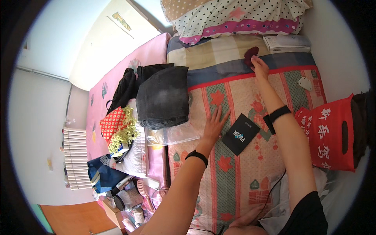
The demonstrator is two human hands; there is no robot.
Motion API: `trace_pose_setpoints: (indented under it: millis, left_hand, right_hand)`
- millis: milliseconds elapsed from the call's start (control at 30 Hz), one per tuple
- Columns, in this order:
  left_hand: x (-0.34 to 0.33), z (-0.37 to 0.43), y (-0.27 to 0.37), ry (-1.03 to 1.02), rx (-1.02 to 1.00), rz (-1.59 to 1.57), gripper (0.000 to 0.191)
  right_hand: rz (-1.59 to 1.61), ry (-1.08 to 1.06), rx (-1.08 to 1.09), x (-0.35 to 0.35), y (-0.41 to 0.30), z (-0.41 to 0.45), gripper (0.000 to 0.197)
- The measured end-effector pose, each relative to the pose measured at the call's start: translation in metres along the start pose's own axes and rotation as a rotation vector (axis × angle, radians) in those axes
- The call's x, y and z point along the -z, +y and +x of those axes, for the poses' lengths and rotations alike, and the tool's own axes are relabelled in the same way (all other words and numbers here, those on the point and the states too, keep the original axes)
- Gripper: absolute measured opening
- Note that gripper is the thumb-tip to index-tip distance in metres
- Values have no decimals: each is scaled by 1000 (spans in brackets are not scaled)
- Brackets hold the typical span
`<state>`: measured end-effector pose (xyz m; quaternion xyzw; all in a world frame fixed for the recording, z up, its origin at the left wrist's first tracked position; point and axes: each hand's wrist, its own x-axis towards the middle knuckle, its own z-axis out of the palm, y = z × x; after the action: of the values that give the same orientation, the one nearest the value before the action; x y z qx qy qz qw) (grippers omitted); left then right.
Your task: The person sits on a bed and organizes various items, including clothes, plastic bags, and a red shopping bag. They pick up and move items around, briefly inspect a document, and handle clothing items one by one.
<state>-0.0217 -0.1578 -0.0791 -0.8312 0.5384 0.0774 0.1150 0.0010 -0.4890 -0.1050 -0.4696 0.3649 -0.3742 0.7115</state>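
Observation:
At the far side of the bed, my right hand (260, 67) pinches a small dark maroon cloth item (250, 55) over a checked cloth (218, 58). My left hand (213, 126) lies palm down on the patterned quilt (224, 179), fingers spread, with nothing in it. Just right of it is a black card or flat packet (241, 134) bearing writing. Folded dark grey denim (163, 97) sits to the left, partly over a transparent plastic bag (173, 135). A black object (268, 124) shows partly beneath my right forearm.
A red bag (329, 135) with writing stands at the right. Beyond my right hand lie a white box (285, 44) and a polka-dot pillow (241, 17). Black clothing (123, 88), yellow shredded paper (123, 135), a pink hairbrush (144, 191) and a jar (130, 199) crowd the left side.

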Motion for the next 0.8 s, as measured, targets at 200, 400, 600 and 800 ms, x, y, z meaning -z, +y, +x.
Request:
trace_pose_setpoints:
  millis: [200,400,600,800]
  left_hand:
    - [-6,-1,-4,5,-5,-36,138]
    - [-11,-4,-15,5,-36,-124,137]
    - [-17,-1,-28,-27,-104,-195,114]
    - [48,14,-53,65,-153,-1252,53]
  right_hand:
    - [832,-327,-359,5,-49,-89,24]
    - [1085,-773,-478,-11,-95,-152,36]
    - [823,-761,-469,-21,-131,-199,36]
    - [228,-449,-259,-26,-152,-253,16]
